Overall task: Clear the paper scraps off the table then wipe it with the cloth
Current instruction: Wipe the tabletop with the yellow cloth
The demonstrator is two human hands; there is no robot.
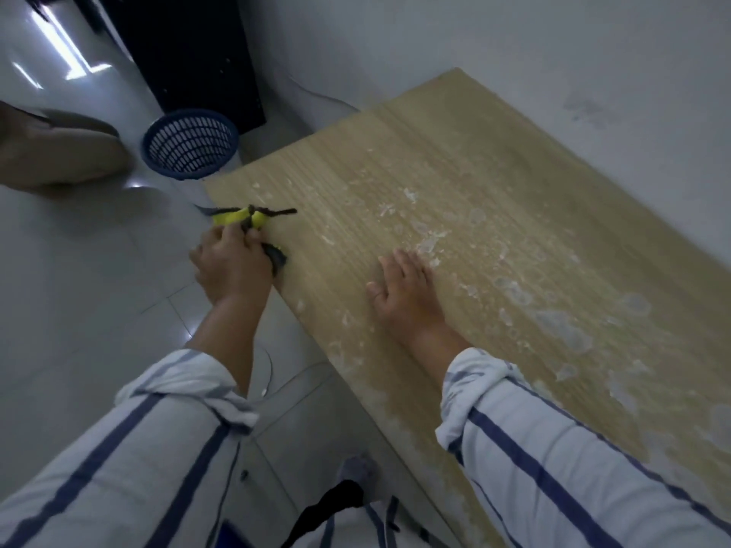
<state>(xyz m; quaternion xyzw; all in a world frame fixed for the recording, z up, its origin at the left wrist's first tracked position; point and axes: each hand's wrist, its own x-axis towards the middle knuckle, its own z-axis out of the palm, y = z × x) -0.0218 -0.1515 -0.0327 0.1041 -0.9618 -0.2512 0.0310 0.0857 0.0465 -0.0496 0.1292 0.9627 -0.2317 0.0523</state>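
Observation:
A light wooden table (395, 160) slants across the view, strewn with several small white paper scraps (427, 243) from its middle toward the right. At the table's near left edge my left hand (233, 263) is closed on a yellow cloth with dark edging (241, 217), bunched up and partly hanging over the edge. My right hand (403, 290) lies flat and open on the tabletop, fingertips touching the nearest scraps. Both forearms wear rolled striped sleeves.
A blue slotted waste basket (190, 144) stands on the white tiled floor just beyond the table's far left corner. A dark cabinet (190, 45) rises behind it. A tan bag-like object (59, 152) lies at far left. The white wall runs along the table's far side.

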